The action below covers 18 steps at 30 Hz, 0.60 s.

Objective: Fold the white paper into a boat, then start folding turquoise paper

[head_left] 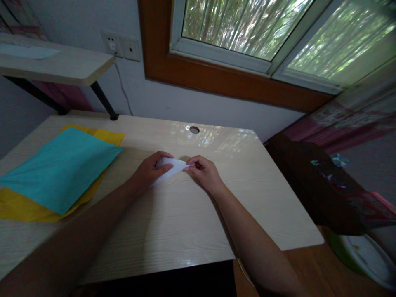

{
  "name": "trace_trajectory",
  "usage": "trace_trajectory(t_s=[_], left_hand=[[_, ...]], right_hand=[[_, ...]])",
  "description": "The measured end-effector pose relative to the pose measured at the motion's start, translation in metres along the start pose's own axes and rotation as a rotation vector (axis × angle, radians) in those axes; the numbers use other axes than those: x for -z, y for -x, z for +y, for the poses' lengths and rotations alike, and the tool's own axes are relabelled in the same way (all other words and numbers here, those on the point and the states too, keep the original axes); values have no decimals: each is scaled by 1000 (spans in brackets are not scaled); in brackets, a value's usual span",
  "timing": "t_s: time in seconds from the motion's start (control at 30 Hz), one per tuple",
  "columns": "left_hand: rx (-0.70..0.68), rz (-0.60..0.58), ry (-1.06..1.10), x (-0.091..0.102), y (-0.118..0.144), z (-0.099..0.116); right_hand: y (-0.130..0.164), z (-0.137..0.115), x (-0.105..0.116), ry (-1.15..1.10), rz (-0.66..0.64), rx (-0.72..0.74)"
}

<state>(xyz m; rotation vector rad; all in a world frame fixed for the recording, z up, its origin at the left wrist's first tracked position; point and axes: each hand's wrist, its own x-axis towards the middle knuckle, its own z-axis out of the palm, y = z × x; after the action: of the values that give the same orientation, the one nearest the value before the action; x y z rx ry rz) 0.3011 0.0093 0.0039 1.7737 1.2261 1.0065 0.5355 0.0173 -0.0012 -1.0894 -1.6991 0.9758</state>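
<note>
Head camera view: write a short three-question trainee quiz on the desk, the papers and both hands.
1. True or false: the teal paper sheet lies on top of the yellow paper sheet.
2. What do the left hand and right hand hold between them?
3. The round cable hole in the pale wooden desk is: A) beyond the hands, B) under the teal sheet, C) at the near edge.

Key
1. True.
2. A small folded white paper, pinched by the fingers of both hands.
3. A.
</note>
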Motion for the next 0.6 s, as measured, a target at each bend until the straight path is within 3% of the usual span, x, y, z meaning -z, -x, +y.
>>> trace_trajectory(t_s=[0.27,0.47,0.6], left_hand=[[-31,-23,-18,-2,2,-4],[-12,-17,-38,-1,2,-5],[6,-21,-43,-1,2,-4]], right_hand=[[0,2,2,67,-17,-22],[-1,0,3,32,-50,75],[-1,1,3,-12,-73,24]])
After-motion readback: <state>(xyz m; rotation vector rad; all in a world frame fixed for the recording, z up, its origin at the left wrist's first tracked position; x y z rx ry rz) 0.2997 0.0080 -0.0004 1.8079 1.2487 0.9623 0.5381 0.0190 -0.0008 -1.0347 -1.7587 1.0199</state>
